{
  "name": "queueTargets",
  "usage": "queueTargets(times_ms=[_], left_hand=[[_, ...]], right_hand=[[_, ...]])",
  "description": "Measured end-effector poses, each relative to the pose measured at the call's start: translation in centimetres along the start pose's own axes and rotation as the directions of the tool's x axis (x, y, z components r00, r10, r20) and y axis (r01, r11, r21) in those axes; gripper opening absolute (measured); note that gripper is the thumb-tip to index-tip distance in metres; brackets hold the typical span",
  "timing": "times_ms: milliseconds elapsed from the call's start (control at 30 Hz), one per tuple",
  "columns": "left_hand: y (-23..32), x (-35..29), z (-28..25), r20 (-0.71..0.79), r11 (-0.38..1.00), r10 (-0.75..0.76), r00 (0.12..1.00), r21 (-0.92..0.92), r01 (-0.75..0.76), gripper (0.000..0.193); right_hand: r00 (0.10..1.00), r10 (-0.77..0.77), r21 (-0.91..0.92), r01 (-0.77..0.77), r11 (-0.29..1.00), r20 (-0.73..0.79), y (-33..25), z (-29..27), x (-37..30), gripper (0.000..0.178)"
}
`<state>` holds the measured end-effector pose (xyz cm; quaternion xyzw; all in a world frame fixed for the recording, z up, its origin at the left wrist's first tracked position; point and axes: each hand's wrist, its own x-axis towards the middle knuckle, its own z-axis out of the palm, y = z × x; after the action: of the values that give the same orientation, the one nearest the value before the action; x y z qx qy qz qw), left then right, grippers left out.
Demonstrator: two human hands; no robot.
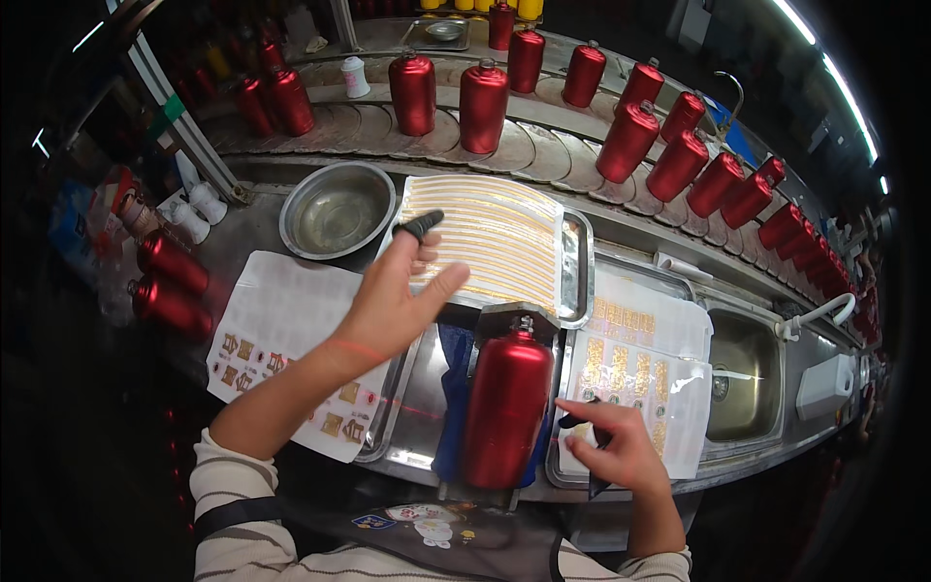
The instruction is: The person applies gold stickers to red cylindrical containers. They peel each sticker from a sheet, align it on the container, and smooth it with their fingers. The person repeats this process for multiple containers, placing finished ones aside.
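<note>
A glossy red bottle [509,412] lies tilted, neck away from me, in a stand with blue cloth [454,388] beside it. My left hand [402,286] reaches over a white decal sheet [485,228] with rows of thin gold stripes. A black cover sits on one fingertip; the thumb is spread apart. Close to the bottle's right side is my right hand [626,446], its index finger stretched toward the bottle. The curled fingers hold a dark, flat piece, partly hidden, whose kind I cannot make out. Under that hand lies a sheet of gold decals [687,407].
A metal bowl [339,210] stands at the back left, near another decal sheet [291,301]. Red bottles [483,107] line the segmented conveyor [543,150] behind. Two more bottles [173,306] lie at the left. On the right are a sink [745,378] and a white faucet [819,315].
</note>
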<state>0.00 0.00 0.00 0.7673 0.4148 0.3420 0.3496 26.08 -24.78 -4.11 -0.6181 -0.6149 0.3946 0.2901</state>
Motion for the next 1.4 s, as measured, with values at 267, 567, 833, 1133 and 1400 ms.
queueTargets(times_ms=[267,567,833,1133,1400], left_hand=[[-5.3,25.9,-2.8,-0.453,0.952,0.098,0.886,0.303,0.05,0.089],[-9.8,34.8,5.7,-0.446,0.999,0.05,0.894,0.028,-0.042,0.05],[-8.9,30.4,10.9,-0.673,0.962,0.19,0.714,-0.018,-0.273,0.036],[-4.8,23.7,1.0,-0.512,0.789,0.025,0.859,-0.518,-0.331,0.016],[-8.1,11.0,-17.8,-0.69,0.892,-0.035,0.723,-0.348,-0.289,0.014]], right_hand=[[0.801,-0.115,-0.017,0.13,0.991,-0.587,-0.5,-4.8,15.3,0.063],[0.715,-0.213,-0.444,-0.15,0.883,-0.666,-0.8,-10.4,34.7,0.113],[0.735,0.113,-0.363,-0.455,0.813,-0.668,-1.8,-15.1,42.2,0.095],[0.705,0.023,-0.356,-0.387,0.851,-0.709,3.3,-18.0,39.3,0.09],[0.66,-0.006,-0.428,-0.48,0.766,-0.751,5.1,-20.2,36.6,0.09]])
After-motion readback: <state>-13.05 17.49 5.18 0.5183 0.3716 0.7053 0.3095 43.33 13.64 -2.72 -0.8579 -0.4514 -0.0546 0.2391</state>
